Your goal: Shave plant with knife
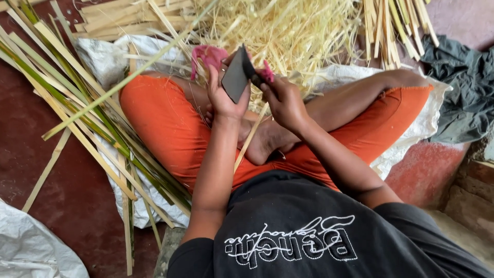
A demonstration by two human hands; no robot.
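I sit cross-legged in orange shorts [164,123] on a white sack. My right hand [284,102] grips the handle of a dark, broad-bladed knife [237,76], its handle wrapped in pink cloth. My left hand [222,98] rests against the flat of the blade, a pink cloth [208,55] over its fingers. A thin pale bamboo strip [250,137] runs from under the blade down between my wrists toward my lap.
Long green and pale bamboo slats [87,118] lie fanned on the red floor at left. A heap of fine pale shavings [288,31] sits ahead, more split sticks [396,25] at top right. A dark cloth [460,87] lies at right, a white sack [31,247] bottom left.
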